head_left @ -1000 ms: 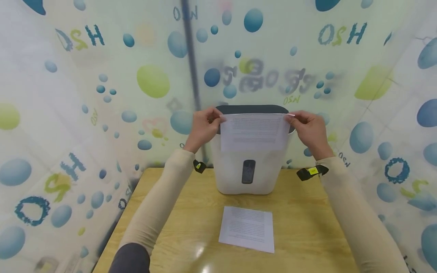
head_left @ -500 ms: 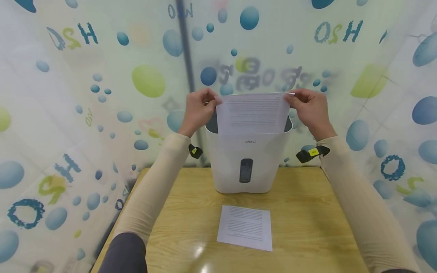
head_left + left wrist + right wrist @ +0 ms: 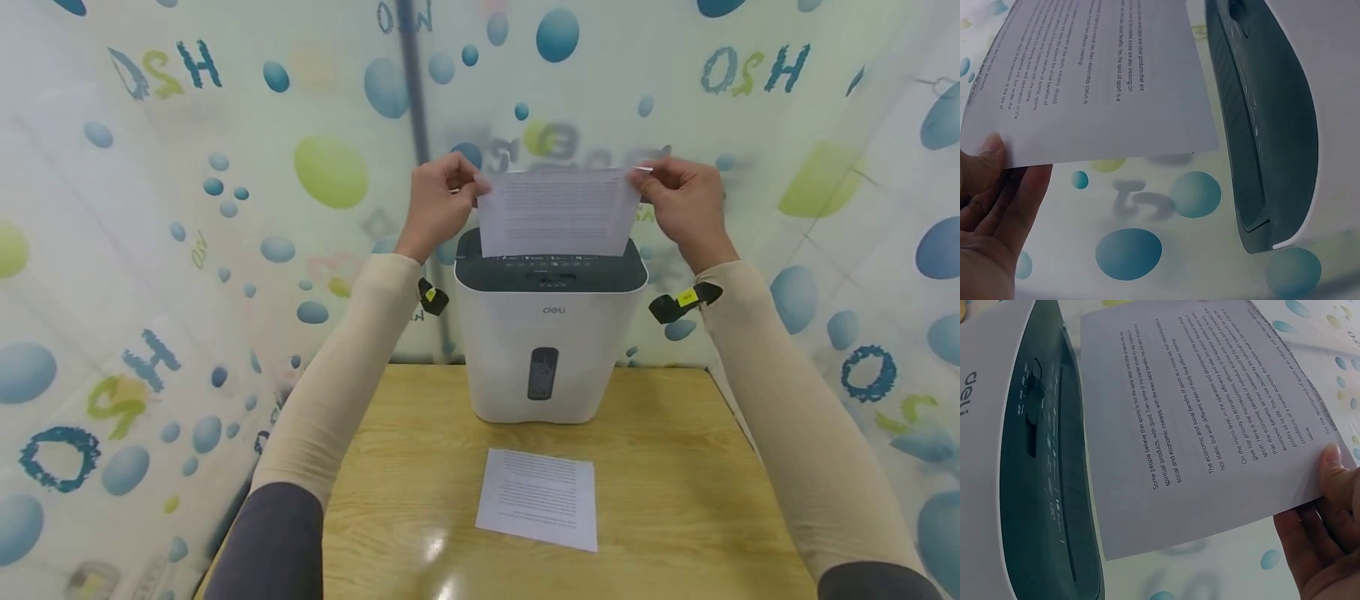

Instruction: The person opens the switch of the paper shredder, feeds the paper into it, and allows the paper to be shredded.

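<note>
A printed sheet of paper (image 3: 558, 212) hangs upright between my two hands, above the dark top of a white paper shredder (image 3: 502, 350). My left hand (image 3: 442, 200) pinches the sheet's upper left corner between thumb and fingers. At the upper right corner, my right hand (image 3: 686, 200) pinches it the same way. Both wrist views show the lower edge of the sheet (image 3: 1210, 425) apart from the shredder's slot (image 3: 1250, 144), close beside it. Small icons and a switch show on the shredder's dark top (image 3: 555, 273).
Another printed sheet (image 3: 538, 500) lies flat on the wooden table (image 3: 405, 500), in front of the shredder. A patterned curtain (image 3: 330, 175) with blue and green spots hangs behind and at both sides. Each wrist carries a small black strapped device.
Both hands have risen, lifting the pinched sheet from in front of the shredder's face to above its top. The shredder's lid and logo have come into sight. The sheet on the table stays put.
</note>
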The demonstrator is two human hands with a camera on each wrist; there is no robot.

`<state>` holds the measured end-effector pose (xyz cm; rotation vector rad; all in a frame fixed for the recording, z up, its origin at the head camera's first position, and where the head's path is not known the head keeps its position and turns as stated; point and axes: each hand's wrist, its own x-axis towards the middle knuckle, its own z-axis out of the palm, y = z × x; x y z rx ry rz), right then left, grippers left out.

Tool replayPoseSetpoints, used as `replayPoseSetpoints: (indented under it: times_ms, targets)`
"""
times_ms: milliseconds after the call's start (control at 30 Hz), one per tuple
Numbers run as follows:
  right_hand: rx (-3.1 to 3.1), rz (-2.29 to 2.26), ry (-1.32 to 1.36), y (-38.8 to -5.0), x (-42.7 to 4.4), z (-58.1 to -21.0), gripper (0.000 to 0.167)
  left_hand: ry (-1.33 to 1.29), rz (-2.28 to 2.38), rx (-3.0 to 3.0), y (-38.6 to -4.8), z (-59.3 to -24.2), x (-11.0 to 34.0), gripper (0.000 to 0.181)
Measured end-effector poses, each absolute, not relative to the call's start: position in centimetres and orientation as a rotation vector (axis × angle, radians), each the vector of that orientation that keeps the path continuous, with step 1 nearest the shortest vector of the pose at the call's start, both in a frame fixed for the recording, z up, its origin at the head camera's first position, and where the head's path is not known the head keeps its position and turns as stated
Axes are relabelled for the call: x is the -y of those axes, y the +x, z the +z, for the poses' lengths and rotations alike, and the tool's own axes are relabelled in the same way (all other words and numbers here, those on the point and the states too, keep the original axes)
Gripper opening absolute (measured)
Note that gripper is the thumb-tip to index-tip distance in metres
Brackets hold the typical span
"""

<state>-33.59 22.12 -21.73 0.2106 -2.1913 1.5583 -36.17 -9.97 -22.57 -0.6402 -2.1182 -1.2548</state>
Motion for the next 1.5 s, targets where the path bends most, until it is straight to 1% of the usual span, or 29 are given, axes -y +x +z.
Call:
replayPoseSetpoints:
  times_ms: [200,367,533,733,933,1500]
  targets:
    - [2.164,1.583,0.234,-35.3,-22.0,-21.5,0.020,-0.617,-1.225,2.134,-37.3,-22.2,9.8,0.006]
    - [2.156,1.603,0.256,-36.7,-22.2,-21.8,0.018,-0.612,-1.187,2.140,-38.6,-22.4,9.5,0.007]
    - [2.143,1.669,0.254,-38.2,-22.5,-22.6,0.013,-0.599,-1.201,2.184,-39.8,-22.8,9.0,0.009]
    - [2.165,1.680,0.227,-39.5,-22.9,-23.6,0.018,-0.561,-1.153,2.256,-40.9,-23.0,8.4,0.009]
    - [2.198,1.688,0.177,-40.1,-23.2,-24.3,0.023,-0.550,-1.150,2.288,-41.1,-23.2,8.2,0.007]
    - [2.187,1.725,0.190,-40.7,-23.5,-25.5,0.020,-0.509,-1.189,2.345,-41.8,-23.8,8.0,0.010]
